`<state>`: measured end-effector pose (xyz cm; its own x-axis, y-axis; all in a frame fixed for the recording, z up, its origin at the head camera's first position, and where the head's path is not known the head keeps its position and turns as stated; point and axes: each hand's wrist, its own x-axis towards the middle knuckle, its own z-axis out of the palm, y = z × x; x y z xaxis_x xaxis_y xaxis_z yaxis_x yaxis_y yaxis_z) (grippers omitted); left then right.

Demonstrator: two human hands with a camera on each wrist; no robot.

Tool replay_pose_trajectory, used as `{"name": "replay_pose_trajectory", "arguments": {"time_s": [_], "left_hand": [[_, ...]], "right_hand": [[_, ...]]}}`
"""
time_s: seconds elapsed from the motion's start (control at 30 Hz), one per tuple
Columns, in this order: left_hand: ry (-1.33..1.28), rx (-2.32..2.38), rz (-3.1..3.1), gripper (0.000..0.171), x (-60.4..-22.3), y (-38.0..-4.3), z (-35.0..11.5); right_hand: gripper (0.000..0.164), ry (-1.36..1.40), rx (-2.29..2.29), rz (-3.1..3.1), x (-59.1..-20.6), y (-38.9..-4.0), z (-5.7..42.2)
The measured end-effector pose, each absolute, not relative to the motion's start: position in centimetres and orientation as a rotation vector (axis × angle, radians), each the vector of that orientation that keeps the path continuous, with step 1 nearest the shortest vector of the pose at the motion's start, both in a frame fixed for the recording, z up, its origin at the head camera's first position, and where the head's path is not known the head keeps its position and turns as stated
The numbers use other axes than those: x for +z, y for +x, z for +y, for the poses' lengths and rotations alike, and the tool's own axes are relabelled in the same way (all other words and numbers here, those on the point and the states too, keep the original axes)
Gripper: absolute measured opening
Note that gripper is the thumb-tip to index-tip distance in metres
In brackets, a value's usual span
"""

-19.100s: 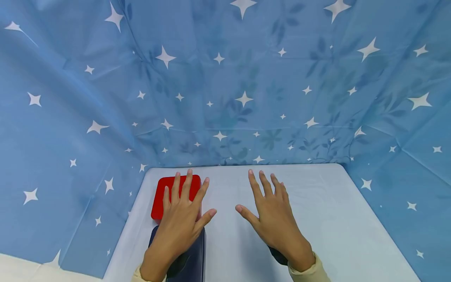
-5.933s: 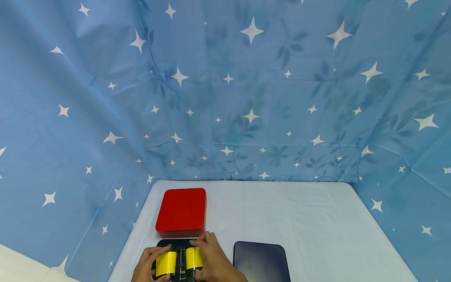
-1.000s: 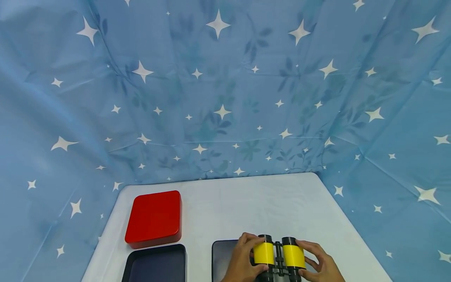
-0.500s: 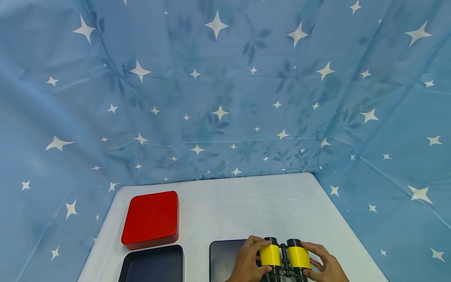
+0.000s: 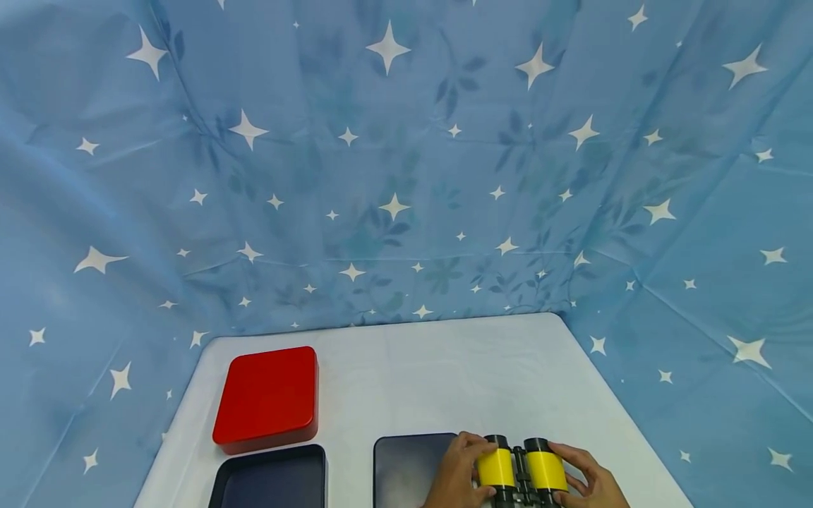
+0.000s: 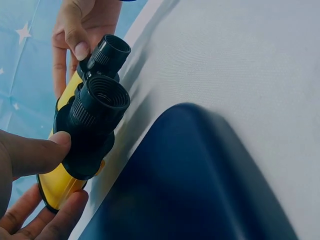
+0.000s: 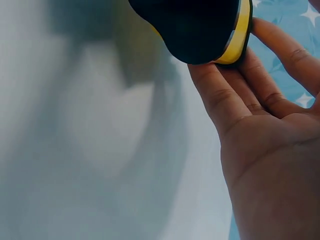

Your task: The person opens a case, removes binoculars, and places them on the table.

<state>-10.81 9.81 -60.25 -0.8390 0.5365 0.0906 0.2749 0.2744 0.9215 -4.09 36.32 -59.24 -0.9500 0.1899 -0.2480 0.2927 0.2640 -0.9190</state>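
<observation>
Head view, and here are the black-and-yellow binoculars [image 5: 521,466], low in the picture, right of the dark navy lid [image 5: 406,462], gripped by both hands! Left hand [image 5: 454,473] has one yellow barrel, right hand [image 5: 593,476] has the other, thumbs on the near side, fingers at the far end. Over to the left wrist: ribbed eyepieces [image 6: 103,93] face the camera, left thumb pressing the black body, fingertips tucked against the yellow casing, shadows falling across the white tabletop [image 5: 432,374]. Right wrist, closer in: right fingers meet the casing's yellow edge. Across on the left sits the open navy box [image 5: 273,454], a red box [image 5: 267,395] just beyond, and a starry blue curtain [image 5: 406,162] behind everything.
</observation>
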Motion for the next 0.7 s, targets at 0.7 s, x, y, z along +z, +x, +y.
{"name": "replay_pose_trajectory", "arguments": {"time_s": [0.7], "left_hand": [[0.768,1.564,2.312,0.061,-61.4,-10.8,12.4]], "right_hand": [[0.072,0.478,-1.77,2.471,-60.6,-3.6,38.3]]}}
